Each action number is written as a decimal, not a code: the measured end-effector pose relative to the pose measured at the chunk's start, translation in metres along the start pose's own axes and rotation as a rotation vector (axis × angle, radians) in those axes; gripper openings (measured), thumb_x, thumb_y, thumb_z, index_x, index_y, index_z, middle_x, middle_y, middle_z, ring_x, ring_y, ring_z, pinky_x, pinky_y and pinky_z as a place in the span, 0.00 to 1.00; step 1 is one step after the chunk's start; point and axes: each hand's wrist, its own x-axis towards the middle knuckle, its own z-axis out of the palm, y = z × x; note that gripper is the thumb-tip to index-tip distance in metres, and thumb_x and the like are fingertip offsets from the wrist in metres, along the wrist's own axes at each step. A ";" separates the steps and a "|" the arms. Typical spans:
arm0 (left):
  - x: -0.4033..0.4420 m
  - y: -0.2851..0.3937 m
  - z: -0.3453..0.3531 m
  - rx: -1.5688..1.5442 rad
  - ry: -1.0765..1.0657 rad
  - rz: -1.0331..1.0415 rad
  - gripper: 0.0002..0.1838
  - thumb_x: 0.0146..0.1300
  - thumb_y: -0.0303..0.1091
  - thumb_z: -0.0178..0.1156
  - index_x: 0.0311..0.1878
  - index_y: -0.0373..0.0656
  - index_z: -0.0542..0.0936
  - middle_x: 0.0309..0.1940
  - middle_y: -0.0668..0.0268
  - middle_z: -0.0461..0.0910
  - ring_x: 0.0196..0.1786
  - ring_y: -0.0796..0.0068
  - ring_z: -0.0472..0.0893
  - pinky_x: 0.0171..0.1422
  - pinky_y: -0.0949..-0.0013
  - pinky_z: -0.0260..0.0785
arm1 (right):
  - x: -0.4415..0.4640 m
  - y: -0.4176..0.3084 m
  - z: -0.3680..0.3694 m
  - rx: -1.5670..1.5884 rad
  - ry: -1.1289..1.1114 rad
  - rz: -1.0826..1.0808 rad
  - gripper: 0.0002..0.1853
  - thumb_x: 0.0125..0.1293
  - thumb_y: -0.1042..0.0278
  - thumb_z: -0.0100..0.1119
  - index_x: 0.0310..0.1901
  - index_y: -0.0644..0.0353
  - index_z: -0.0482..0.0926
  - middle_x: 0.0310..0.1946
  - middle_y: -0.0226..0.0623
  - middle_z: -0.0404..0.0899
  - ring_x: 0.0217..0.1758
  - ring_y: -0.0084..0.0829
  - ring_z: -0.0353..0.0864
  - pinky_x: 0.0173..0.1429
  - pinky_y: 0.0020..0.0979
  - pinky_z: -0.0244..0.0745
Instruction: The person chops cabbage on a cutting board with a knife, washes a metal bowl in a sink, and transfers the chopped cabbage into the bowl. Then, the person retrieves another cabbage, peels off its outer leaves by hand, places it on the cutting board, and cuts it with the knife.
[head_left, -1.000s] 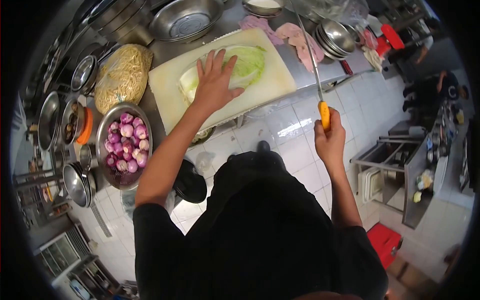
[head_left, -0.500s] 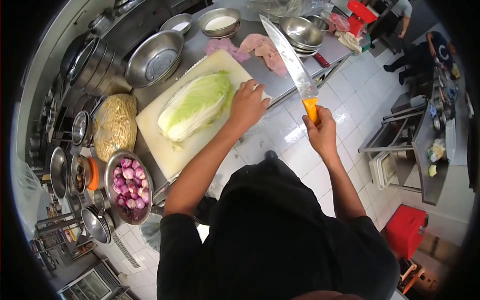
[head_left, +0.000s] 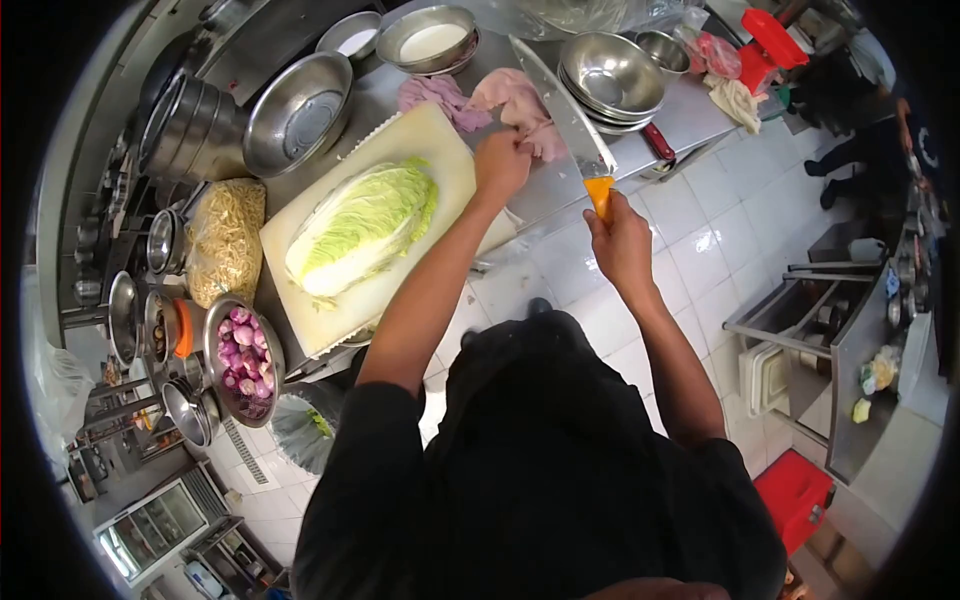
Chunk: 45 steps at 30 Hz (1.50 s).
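A large kitchen knife (head_left: 562, 105) with an orange handle is gripped in my right hand (head_left: 622, 240), its broad blade pointing up and away over the counter. My left hand (head_left: 502, 165) is at the lower edge of a pink cloth (head_left: 510, 100), fingers closed on it; the fingertips are partly hidden. A napa cabbage (head_left: 365, 225) lies whole on its side on a thick white cutting board (head_left: 420, 130), left of my left forearm. Beside the pink cloth is a crumpled purple cloth (head_left: 440, 98).
Stacked metal bowls (head_left: 612, 75) and a red-handled tool (head_left: 658, 142) sit right of the blade. Left of the board are a bag of dried strands (head_left: 228, 240) and a colander (head_left: 272, 375) of shallots (head_left: 243, 350). A red scale (head_left: 770, 50) stands far right; people are beyond.
My left hand has moved from beside the cabbage up to the pink cloth. The knife has shifted slightly left with my right hand, and the whole view has turned a little.
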 end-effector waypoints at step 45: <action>-0.149 -0.074 -0.235 0.694 -0.075 -0.087 0.68 0.28 0.51 0.79 0.73 0.43 0.48 0.70 0.47 0.52 0.75 0.47 0.47 0.72 0.33 0.38 | -0.063 -0.102 -0.044 0.090 -0.416 -0.207 0.16 0.67 0.72 0.53 0.54 0.62 0.66 0.30 0.57 0.78 0.34 0.60 0.77 0.36 0.49 0.70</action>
